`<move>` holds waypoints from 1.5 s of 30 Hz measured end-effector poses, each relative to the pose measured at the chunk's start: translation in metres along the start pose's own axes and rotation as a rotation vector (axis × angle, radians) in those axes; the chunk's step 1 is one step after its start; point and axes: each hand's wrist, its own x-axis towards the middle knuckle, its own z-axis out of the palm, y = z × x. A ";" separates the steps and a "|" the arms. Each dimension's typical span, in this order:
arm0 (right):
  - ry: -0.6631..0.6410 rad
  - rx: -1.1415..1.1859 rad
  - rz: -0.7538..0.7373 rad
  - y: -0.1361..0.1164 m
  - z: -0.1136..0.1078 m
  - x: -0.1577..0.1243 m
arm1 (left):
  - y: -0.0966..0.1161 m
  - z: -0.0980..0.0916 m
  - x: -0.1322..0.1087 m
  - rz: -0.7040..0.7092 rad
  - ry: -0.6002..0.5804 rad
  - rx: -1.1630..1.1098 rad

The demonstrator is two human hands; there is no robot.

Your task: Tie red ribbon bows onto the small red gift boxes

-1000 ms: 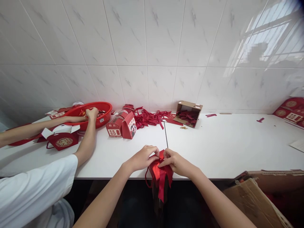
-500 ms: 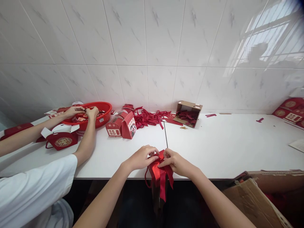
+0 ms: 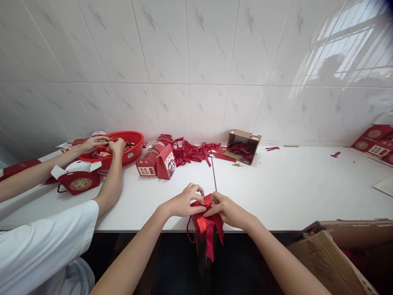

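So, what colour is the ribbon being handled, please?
The ribbon is red, seen best in the head view.

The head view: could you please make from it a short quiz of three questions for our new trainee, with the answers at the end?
1. True or false: the small cardboard box on the white table holds dark red ribbon strips.
2. Over what are the co-worker's hands? A) small cardboard box B) red plastic basin C) large cardboard carton
3. Complete: the person's right hand touches the ______ on the red gift box.

Key: 1. True. 2. B. 3. Red ribbon.
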 end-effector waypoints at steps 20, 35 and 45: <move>0.190 0.179 0.140 0.004 -0.011 -0.012 | 0.002 0.035 -0.008 -0.075 0.326 -0.400; 0.361 0.243 0.224 0.000 0.007 -0.004 | 0.002 0.055 0.000 -0.180 0.465 -0.554; 0.507 0.329 0.270 0.010 0.023 -0.005 | 0.002 0.062 0.000 -0.241 0.518 -0.541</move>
